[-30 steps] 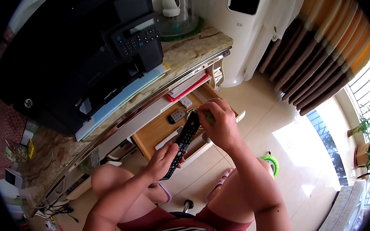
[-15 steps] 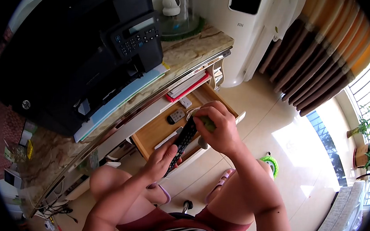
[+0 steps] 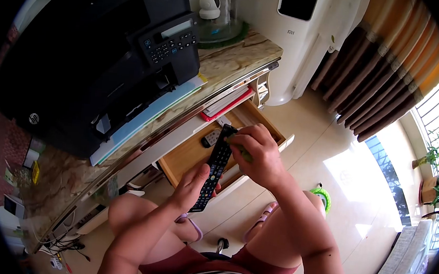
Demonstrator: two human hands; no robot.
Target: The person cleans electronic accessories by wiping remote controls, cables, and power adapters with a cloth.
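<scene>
A long black remote control slants above an open wooden drawer. My left hand is wrapped round its lower half, with the buttons facing up. My right hand is closed on a green cloth, mostly hidden in the fingers, and its fingertips are at the remote's top end. Inside the drawer lies a smaller grey remote, partly covered by the black one, with a white object beyond it.
A black printer stands on the marble top, beside a white camera. Red-edged papers lie on the shelf. A white appliance, striped curtain and round green object are at the right.
The black remote has turned slightly more upright and shows more of its buttons. My right hand has shifted slightly down along its top end with the cloth. The view has moved slightly.
</scene>
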